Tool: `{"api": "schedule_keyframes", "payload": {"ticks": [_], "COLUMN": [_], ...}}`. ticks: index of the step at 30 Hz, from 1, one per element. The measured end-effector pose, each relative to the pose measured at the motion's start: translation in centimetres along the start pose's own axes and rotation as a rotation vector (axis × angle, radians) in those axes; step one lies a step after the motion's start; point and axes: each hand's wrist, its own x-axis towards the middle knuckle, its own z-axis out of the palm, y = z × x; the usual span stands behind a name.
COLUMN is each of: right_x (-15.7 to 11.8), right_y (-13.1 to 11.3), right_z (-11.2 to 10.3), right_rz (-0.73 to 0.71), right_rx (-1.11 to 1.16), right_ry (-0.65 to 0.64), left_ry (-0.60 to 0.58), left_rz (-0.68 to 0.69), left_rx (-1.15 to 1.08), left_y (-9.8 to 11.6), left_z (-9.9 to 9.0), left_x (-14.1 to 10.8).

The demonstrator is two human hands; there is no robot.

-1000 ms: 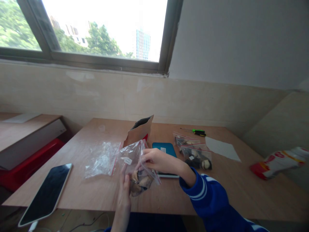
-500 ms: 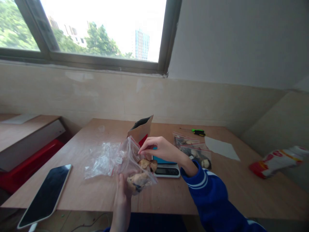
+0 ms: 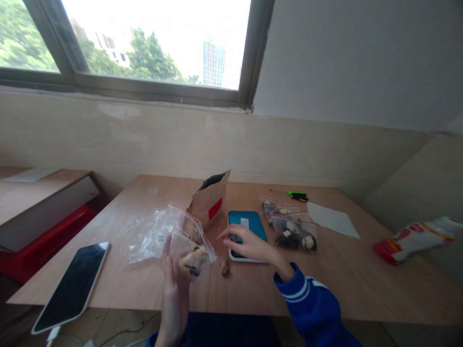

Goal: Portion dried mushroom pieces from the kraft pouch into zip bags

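Note:
My left hand (image 3: 173,299) is closed on a clear zip bag (image 3: 191,246) with tan and dark dried pieces, likely mushrooms, in its lower part. My right hand (image 3: 246,243) hovers over the near part of a small scale (image 3: 256,222) with a blue top; its fingers are bent and apart, with nothing visible in them. A small brown dried piece (image 3: 224,267) lies on the table between my hands. Behind the bag stands a brown paper pouch (image 3: 204,205) with a red label, its mouth open. Thin clear bags (image 3: 150,238) lie to the left.
Filled zip bags (image 3: 292,231) lie right of the scale, near a white sheet (image 3: 333,219) and a green-and-black-handled screwdriver (image 3: 297,194). A red-and-white bottle (image 3: 412,241) is at the far right. A tablet (image 3: 72,286) with a cable overhangs the table's left front edge.
My right hand has moved away from the bag's mouth toward the scale. The zip bag has shifted left with my left hand. A brown piece now shows on the table.

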Motion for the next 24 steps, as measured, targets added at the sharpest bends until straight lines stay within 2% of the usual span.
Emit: {"api": "schedule_keyframes", "payload": {"ticks": [2,4,8,12,15,16,18,21,23,24], "right_x": [-0.8,-1.4,-1.9,-1.9,-1.8,-1.6,-0.9,1.1,3.1,4.2], "right_y": [0.4,0.6,0.8,1.2,1.1,0.8,-0.2,-2.6,-4.1,-4.8], "right_z": [1.5,2.8,4.1,4.2,3.2,2.4,0.3,-3.9,-6.4,-7.3], "right_rz": [0.003,0.042,0.121,0.163,0.140,0.126,0.086,-0.034,-0.133,-0.172], "right_rx": [-0.165,-0.314,-0.481,-0.497,-0.383,-0.322,-0.204,-0.152,-0.217,-0.267], "right_ry": [-0.121,-0.185,-0.180,-0.141,-0.137,-0.107,0.031,0.385,0.604,0.674], "left_ry": [0.008,0.010,0.012,0.035,0.031,0.029,0.027,0.029,0.027,0.020], "left_rz": [0.014,0.019,0.029,0.010,0.011,0.015,0.023,0.026,0.018,0.015], "left_rx": [0.021,0.043,0.060,0.047,0.033,0.033,0.045,0.060,0.066,0.063], "left_y": [0.1,0.1,0.1,0.3,0.4,0.4,0.4,0.3,0.1,0.1], "left_z": [-0.3,-0.5,-0.3,-0.1,-0.3,-0.4,-0.6,-0.6,-0.5,-0.4], "left_x": [0.1,0.2,0.1,0.0,0.0,0.1,0.2,0.2,0.1,0.0]}}
